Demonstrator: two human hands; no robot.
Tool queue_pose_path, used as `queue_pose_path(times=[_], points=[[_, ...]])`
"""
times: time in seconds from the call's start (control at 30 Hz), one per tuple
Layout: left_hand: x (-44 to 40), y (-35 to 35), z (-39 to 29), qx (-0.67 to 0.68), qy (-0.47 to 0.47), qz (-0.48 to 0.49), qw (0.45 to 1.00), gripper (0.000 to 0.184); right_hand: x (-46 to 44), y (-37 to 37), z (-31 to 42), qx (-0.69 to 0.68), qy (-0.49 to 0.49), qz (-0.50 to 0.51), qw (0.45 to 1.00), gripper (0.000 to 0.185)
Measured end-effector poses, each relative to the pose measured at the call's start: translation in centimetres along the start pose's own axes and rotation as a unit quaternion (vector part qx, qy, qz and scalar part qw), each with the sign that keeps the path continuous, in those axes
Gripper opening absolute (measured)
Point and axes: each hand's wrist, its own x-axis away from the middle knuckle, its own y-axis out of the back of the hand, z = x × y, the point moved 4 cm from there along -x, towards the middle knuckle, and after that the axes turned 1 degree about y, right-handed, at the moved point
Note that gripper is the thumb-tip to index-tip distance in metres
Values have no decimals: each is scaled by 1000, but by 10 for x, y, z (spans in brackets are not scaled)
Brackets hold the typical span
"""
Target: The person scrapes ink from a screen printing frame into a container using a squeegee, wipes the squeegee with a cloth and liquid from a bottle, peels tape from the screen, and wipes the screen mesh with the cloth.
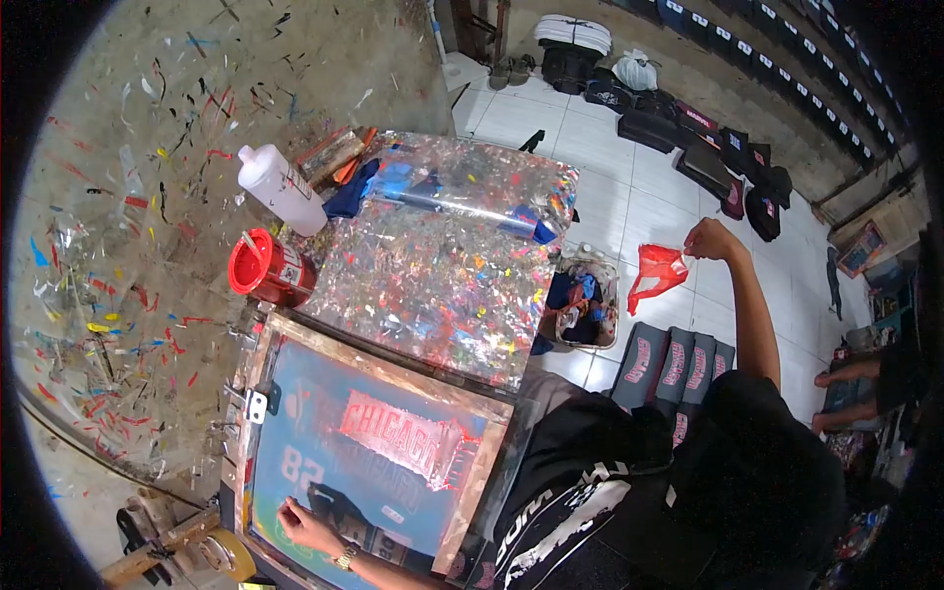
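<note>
My right hand (716,242) is stretched out to the side, its fingers pinched on a thin, crumpled red sheet (658,272) that hangs down; I cannot tell whether it is cloth or plastic. My left hand (311,529), with a wristwatch, is over the lower left of a wood-framed printing screen (482,444). Its fingers are curled together, and what they hold, if anything, cannot be made out. Red ink lies around the lettering CHICAGO (395,433) on the mesh. A metal hinge clamp (258,405) sits at the frame's left side.
Beyond the screen stands a paint-spattered table (433,285) with a red ink tub (273,270) and a plastic bottle (280,189) at its left edge. A basket of rags (587,305) and printed dark garments (674,364) are to the right. Folded clothes (688,138) line the tiled floor; another person's legs (846,393) show at far right.
</note>
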Motion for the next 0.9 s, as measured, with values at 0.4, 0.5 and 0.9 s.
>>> queue_pose_path(times=[0.4,0.5,0.9], points=[[3,-2,-5,36,-10,11,999,27,-12,-52,-43,-171,27,17,985,11],[1,-3,-1,20,-24,0,1000,26,-20,-59,-48,-205,44,17,978,13],[2,-3,4,-2,-11,5,1000,27,-54,-119,-55,-284,4,54,957,18]])
